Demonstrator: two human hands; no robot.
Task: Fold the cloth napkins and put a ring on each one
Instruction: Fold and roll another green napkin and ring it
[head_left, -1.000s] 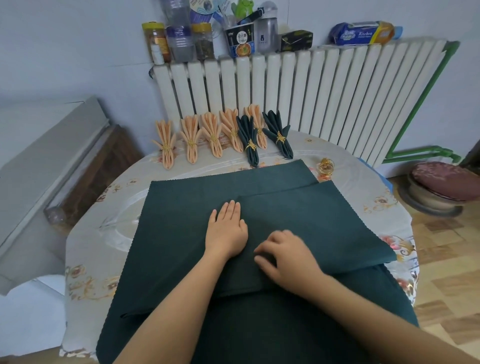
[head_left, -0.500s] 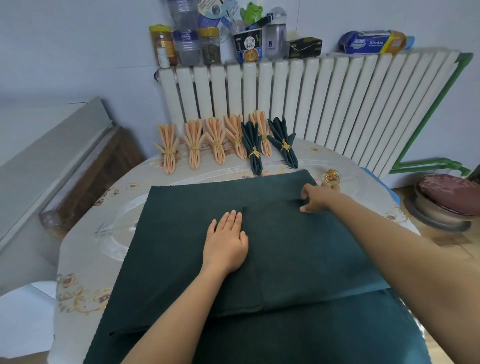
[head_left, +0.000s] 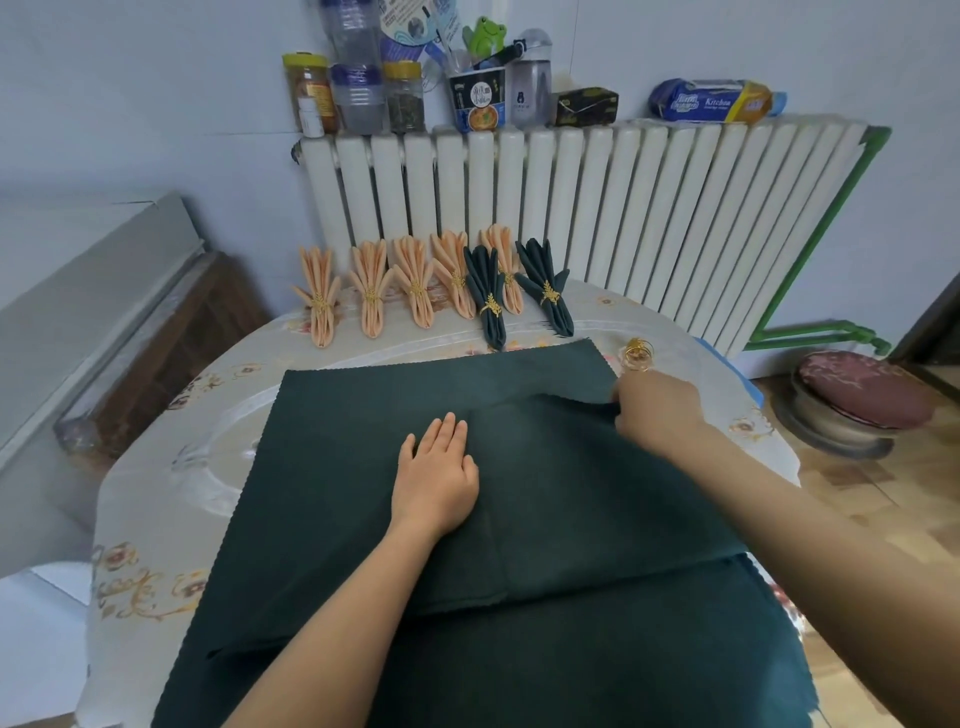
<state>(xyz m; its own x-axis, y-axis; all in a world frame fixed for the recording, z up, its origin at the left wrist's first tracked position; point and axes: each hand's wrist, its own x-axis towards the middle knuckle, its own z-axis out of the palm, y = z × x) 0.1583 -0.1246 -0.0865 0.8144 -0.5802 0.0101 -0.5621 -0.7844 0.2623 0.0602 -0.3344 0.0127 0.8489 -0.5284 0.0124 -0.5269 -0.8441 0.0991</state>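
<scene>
A large dark green napkin (head_left: 332, 467) lies spread over the round table (head_left: 171, 467), with a flap folded across its right half. My left hand (head_left: 436, 473) presses flat on the cloth at the flap's left edge, fingers straight. My right hand (head_left: 657, 405) pinches the flap's far right corner. A loose gold ring (head_left: 638, 355) stands on the table just beyond that hand. Along the table's back edge lie several folded, ringed napkins: orange ones (head_left: 371, 293) and two dark green ones (head_left: 491, 301).
A white radiator (head_left: 597, 218) stands behind the table, with jars, bottles and packets on top. A grey board (head_left: 78, 312) leans at the left. A round cushioned stool (head_left: 857, 400) sits on the wooden floor at the right.
My right hand left the near part of the flap, reached to its far right corner and now pinches and lifts it slightly. My left hand stayed flat in place.
</scene>
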